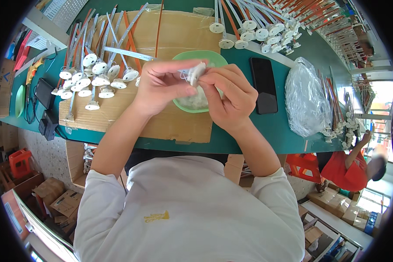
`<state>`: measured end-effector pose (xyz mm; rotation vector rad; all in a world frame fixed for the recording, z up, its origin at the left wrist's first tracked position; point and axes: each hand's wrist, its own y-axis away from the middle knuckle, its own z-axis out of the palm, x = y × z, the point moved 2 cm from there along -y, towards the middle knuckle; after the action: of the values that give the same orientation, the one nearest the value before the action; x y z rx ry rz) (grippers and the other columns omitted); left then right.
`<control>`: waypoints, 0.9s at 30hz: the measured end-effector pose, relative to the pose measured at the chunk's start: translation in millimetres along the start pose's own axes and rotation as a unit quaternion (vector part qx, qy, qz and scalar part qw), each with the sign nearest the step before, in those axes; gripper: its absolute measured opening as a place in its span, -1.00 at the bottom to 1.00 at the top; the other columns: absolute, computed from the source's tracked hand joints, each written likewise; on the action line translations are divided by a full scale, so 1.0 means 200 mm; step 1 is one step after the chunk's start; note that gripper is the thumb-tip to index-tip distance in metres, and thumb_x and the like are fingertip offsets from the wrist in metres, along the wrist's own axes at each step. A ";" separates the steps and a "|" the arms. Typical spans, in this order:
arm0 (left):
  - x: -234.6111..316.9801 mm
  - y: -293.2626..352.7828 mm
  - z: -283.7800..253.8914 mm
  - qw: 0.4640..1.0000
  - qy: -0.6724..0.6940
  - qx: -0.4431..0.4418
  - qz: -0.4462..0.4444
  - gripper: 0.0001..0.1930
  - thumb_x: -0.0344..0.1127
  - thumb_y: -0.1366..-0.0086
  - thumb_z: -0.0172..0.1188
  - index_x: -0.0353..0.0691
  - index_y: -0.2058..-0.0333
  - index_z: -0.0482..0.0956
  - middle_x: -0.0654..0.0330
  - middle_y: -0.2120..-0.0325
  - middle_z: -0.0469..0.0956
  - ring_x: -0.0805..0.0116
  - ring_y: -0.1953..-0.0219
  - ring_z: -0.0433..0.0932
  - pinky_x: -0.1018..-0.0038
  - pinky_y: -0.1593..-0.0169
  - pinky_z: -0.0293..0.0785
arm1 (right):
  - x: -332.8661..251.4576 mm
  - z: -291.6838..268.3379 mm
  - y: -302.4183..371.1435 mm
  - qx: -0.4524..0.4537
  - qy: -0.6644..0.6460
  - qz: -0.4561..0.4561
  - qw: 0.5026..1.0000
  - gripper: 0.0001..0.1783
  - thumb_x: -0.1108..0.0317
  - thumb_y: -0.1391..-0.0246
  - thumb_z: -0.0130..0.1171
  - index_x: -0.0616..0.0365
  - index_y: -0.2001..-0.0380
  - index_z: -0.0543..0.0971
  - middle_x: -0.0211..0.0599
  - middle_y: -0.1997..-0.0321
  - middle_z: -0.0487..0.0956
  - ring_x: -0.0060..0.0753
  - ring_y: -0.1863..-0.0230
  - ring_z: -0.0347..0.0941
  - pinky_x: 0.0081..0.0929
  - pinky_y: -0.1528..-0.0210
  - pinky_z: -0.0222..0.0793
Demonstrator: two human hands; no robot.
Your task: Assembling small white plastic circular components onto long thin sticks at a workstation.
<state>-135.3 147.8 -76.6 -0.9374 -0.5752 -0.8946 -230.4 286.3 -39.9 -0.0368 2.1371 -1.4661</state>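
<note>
A small white round plastic piece (196, 74) is held between my two hands above a light green bowl (192, 55). My left hand (155, 87) grips it from the left, with the index finger stretched along the top and the thumb below. Thumb and fingertips of my right hand (231, 96) pinch its right edge. Thin clear bits show beside the piece, too blurred to name. Small translucent parts lie in the bowl, partly hidden by my hands. Several grey and brown strips with white round ends (100, 79) lie on the cardboard sheet (179, 129) to the left.
More such strips (273, 32) are heaped at the back right. A black phone (264, 85) and a clear plastic bag (308, 98) lie on the green table (244, 139) to the right. Black adapters (48, 122) sit at the left edge. A person in red (347, 170) is far right.
</note>
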 end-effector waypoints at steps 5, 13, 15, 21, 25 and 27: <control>-0.03 -0.02 -0.03 0.999 0.040 -0.007 -0.011 -0.47 -0.71 -0.08 0.32 -0.40 -0.09 0.54 -0.09 -0.05 0.57 0.26 -0.03 0.61 0.38 -0.11 0.56 | -0.01 -0.01 -0.01 0.000 0.035 -0.010 0.999 -0.80 0.63 0.24 0.36 0.22 0.44 0.66 -0.25 0.38 0.65 -0.26 0.48 0.50 -0.49 0.43 0.44; -0.03 0.12 -0.29 0.987 -0.157 0.024 -0.018 -0.38 -0.24 -0.08 0.50 -0.33 -0.09 0.50 -0.16 -0.08 0.53 -0.02 -0.14 0.52 0.12 -0.25 0.40 | 0.00 0.05 0.04 0.059 -0.010 -0.054 0.997 -0.76 0.63 0.20 0.29 0.19 0.36 0.65 -0.20 0.28 0.65 -0.14 0.41 0.54 -0.34 0.30 0.50; -0.07 0.18 -0.42 0.991 -0.133 0.022 -0.007 -0.29 -0.19 -0.12 0.48 -0.32 -0.18 0.39 -0.12 -0.16 0.45 0.02 -0.21 0.45 0.13 -0.29 0.35 | 0.00 0.08 0.07 0.099 -0.025 -0.068 0.992 -0.76 0.61 0.18 0.30 0.17 0.34 0.64 -0.22 0.22 0.63 -0.13 0.40 0.50 -0.33 0.32 0.48; -0.03 0.15 -0.50 0.994 -0.090 0.037 -0.048 -0.28 -0.23 -0.22 0.39 -0.39 -0.26 0.27 -0.12 -0.25 0.34 0.07 -0.23 0.42 0.17 -0.30 0.35 | -0.01 0.04 0.07 0.105 -0.086 -0.040 0.990 -0.78 0.58 0.08 0.30 0.12 0.31 0.65 -0.31 0.23 0.61 -0.16 0.40 0.46 -0.29 0.38 0.44; -0.01 0.11 -0.46 0.997 -0.061 0.006 -0.042 -0.39 -0.35 -0.24 0.32 -0.40 -0.22 0.33 -0.15 -0.22 0.38 0.05 -0.18 0.46 0.14 -0.27 0.40 | -0.02 -0.03 0.03 0.068 -0.123 0.005 0.990 -0.83 0.57 0.05 0.29 0.12 0.32 0.66 -0.33 0.27 0.64 -0.20 0.36 0.52 -0.32 0.36 0.46; 0.01 0.09 -0.44 0.997 -0.063 -0.024 -0.033 -0.40 -0.35 -0.27 0.31 -0.41 -0.23 0.32 -0.12 -0.23 0.37 0.06 -0.20 0.45 0.12 -0.30 0.37 | 0.00 -0.05 0.02 -0.043 -0.259 0.204 0.943 -0.87 0.53 0.02 0.30 0.13 0.35 0.66 -0.34 0.32 0.65 -0.23 0.33 0.56 -0.35 0.34 0.48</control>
<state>-114.9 76.1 -126.9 -1.0276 -0.6982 -0.9164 -233.3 297.4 -40.2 -0.0074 1.6522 -0.9856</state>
